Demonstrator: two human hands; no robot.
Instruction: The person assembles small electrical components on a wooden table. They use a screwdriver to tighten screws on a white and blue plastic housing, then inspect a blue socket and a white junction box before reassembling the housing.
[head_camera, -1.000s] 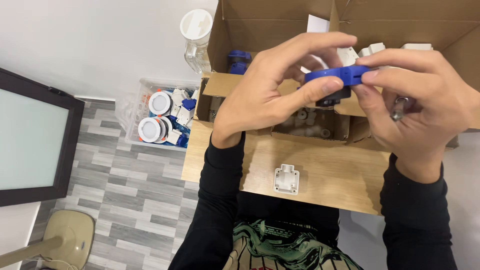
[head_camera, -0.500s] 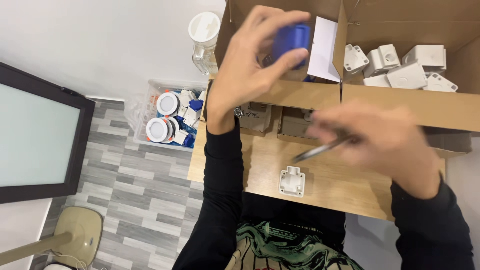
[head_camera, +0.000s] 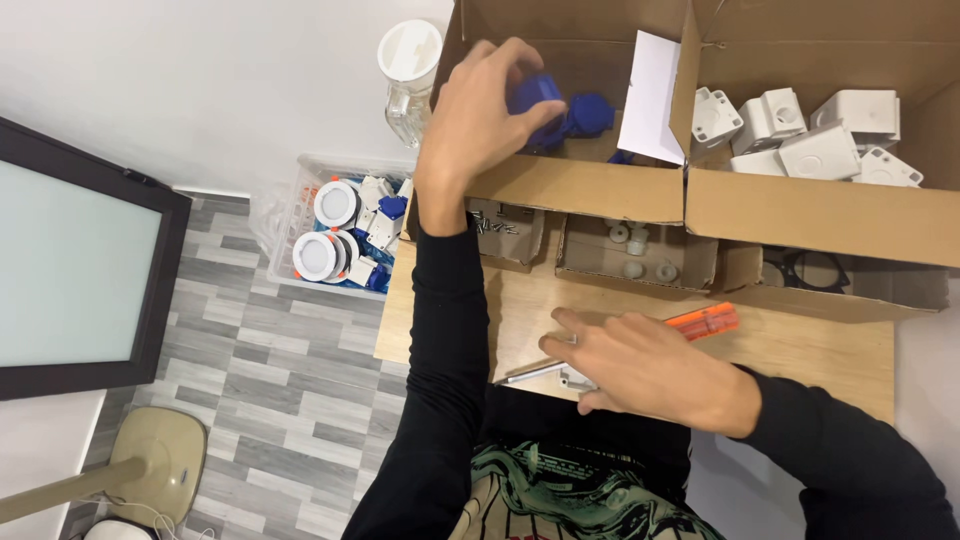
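My left hand (head_camera: 478, 112) reaches into the left cardboard box (head_camera: 570, 188) at the back and grips a blue plastic part (head_camera: 535, 95); another blue part (head_camera: 590, 112) lies beside it in the box. My right hand (head_camera: 640, 368) lies low on the wooden table (head_camera: 800, 350), fingers stretched out to the left. It covers a small white part (head_camera: 575, 380) and the shaft of a screwdriver. The orange handle (head_camera: 705, 321) sticks out behind the hand and the metal tip (head_camera: 520, 377) in front. Whether the fingers grip anything is hidden.
The right cardboard box (head_camera: 800, 215) holds several white plastic housings (head_camera: 820, 140). Small open cartons (head_camera: 635, 255) with tiny parts stand under the boxes. A clear bin (head_camera: 345, 235) of round white and blue pieces sits on the floor at left, beside a dark screen (head_camera: 70, 270). A jar (head_camera: 410, 70) stands at the back.
My left hand has carried the blue part up and into the left box. My right hand has dropped with the screwdriver from mid-air down onto the table, over the white part.
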